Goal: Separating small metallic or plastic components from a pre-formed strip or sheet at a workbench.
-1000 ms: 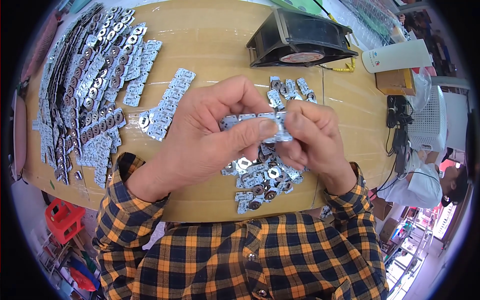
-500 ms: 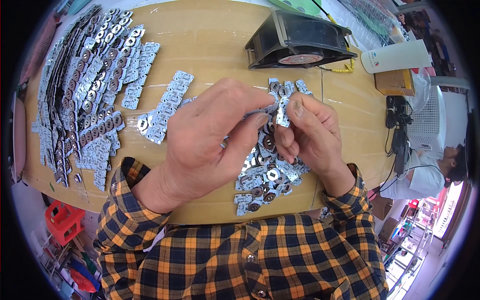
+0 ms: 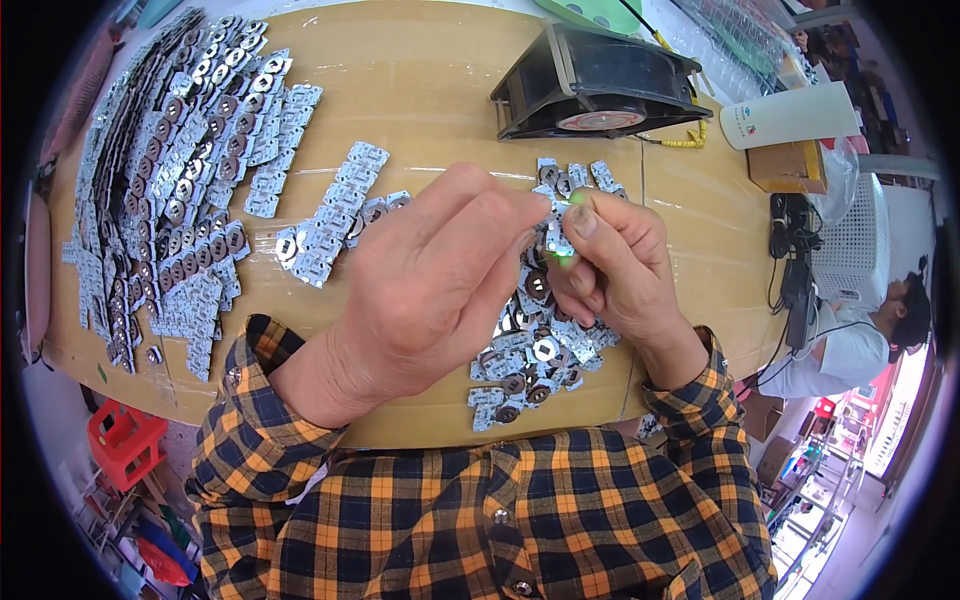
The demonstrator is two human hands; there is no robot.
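A small white circuit board [image 3: 556,238] is pinched between the thumb and fingers of my right hand [image 3: 625,262]. Green light glows at its edges near the fingertips. My left hand [image 3: 425,285] is closed, its thumb and forefinger tips pressed together at the board's left side; what they grip is hidden. Under and around both hands lies a pile of small circuit boards [image 3: 545,350], many with round metal coin-cell holders. To the left of my left hand rests a group of joined board strips [image 3: 335,215].
Stacked rows of circuit-board strips [image 3: 185,170] cover the table's left side. A black fan [image 3: 600,85] stands at the back. At the right are a white cylinder [image 3: 790,115] on a cardboard box [image 3: 788,168], black cables [image 3: 793,225] and a white basket [image 3: 855,240]. Another person [image 3: 850,345] sits beyond.
Green light now shows on the board in my right hand, where none showed before. My left hand has shifted slightly, its fingertips closing together against the board's side.
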